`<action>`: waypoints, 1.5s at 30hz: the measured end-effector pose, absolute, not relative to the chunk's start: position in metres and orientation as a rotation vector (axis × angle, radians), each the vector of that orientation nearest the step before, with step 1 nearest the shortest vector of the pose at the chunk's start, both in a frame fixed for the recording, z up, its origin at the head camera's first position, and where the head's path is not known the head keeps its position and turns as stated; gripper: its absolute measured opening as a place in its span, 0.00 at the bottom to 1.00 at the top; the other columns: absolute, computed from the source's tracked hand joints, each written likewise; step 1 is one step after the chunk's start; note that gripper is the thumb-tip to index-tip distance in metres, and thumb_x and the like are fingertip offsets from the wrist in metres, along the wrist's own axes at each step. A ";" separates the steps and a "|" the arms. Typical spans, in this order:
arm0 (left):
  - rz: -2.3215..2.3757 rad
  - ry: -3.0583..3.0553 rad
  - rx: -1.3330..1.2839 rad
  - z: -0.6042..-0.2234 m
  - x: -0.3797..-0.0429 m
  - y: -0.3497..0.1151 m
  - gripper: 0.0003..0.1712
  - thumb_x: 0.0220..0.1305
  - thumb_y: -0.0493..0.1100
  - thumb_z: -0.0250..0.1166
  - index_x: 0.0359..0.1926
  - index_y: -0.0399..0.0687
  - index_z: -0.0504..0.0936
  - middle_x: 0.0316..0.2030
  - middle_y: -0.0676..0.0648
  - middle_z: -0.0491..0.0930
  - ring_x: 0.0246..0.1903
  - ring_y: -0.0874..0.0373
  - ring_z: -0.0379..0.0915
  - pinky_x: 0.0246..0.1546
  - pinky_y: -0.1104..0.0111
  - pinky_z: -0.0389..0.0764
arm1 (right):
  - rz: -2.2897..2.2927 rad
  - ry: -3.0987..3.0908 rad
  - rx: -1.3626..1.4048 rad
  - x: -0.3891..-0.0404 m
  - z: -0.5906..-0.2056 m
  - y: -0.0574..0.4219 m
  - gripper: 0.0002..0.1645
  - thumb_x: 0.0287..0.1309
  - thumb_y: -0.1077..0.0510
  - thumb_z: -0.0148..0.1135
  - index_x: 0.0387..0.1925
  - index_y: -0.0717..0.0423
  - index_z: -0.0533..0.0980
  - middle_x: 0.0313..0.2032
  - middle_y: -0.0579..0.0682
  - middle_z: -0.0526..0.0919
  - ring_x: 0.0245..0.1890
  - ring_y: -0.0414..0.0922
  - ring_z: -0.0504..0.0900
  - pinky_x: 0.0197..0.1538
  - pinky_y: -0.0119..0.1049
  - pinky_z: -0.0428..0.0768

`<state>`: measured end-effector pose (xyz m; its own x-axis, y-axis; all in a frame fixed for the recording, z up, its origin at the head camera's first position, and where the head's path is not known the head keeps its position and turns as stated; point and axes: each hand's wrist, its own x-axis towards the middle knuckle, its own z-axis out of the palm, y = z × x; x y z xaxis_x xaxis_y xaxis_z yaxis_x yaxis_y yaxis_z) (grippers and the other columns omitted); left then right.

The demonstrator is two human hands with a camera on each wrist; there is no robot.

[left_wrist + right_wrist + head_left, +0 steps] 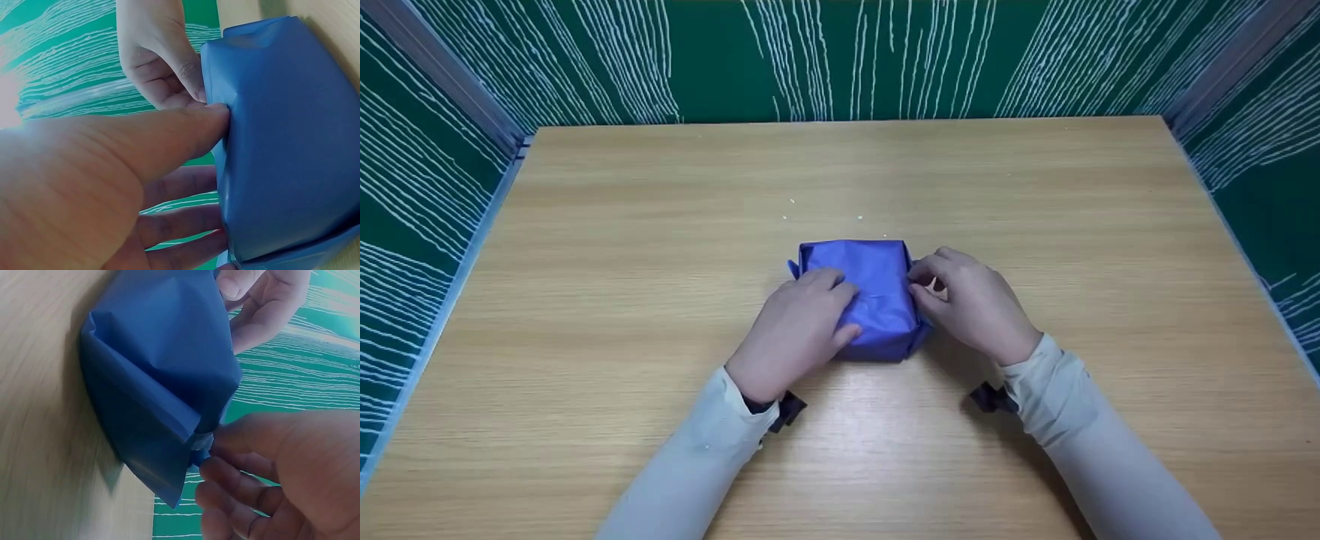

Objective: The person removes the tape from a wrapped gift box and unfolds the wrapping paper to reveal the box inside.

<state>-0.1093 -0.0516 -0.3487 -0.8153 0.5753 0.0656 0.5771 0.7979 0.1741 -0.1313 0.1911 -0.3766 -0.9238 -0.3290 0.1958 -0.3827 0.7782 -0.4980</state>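
A package wrapped in blue-violet paper [874, 300] sits on the table in front of the person. The left hand [802, 322] rests on its top left part; in the left wrist view, the thumb [191, 126] presses near the top edge with the other fingers spread over the upper face. At the package's right side is the right hand [971, 300], its thumb and index finger brought together. In the right wrist view those fingertips pinch a short piece of clear tape [202, 441] at a folded paper flap [140, 422]. The flap's loose corner sticks outward.
The wooden table [660, 225] spreads out around the package. A few tiny white scraps [860, 217] lie just beyond it. Green panels with white streaks [840, 60] stand behind and at both sides. Dark wrist straps [994, 397] show at the sleeves.
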 end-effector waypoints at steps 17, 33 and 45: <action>-0.286 -2.998 -0.947 -0.350 -0.109 -0.052 0.30 0.70 0.57 0.68 0.63 0.42 0.82 0.59 0.41 0.80 0.62 0.45 0.75 0.59 0.51 0.80 | 0.879 -2.903 0.535 -0.132 -0.376 0.190 0.04 0.64 0.60 0.68 0.39 0.56 0.86 0.34 0.49 0.82 0.34 0.47 0.80 0.36 0.41 0.78; -0.311 -2.997 -0.939 -0.350 -0.109 -0.052 0.28 0.69 0.56 0.69 0.60 0.42 0.82 0.57 0.42 0.80 0.60 0.45 0.76 0.59 0.52 0.79 | 0.901 -2.817 0.562 -0.132 -0.380 0.191 0.02 0.62 0.63 0.69 0.37 0.56 0.85 0.34 0.49 0.82 0.33 0.46 0.80 0.36 0.40 0.79; -0.321 -3.013 -0.939 -0.349 -0.109 -0.052 0.28 0.70 0.56 0.68 0.61 0.42 0.82 0.59 0.42 0.79 0.62 0.45 0.75 0.61 0.51 0.78 | 0.859 -2.834 0.572 -0.131 -0.380 0.190 0.08 0.63 0.62 0.69 0.43 0.57 0.85 0.36 0.50 0.83 0.33 0.47 0.80 0.36 0.41 0.80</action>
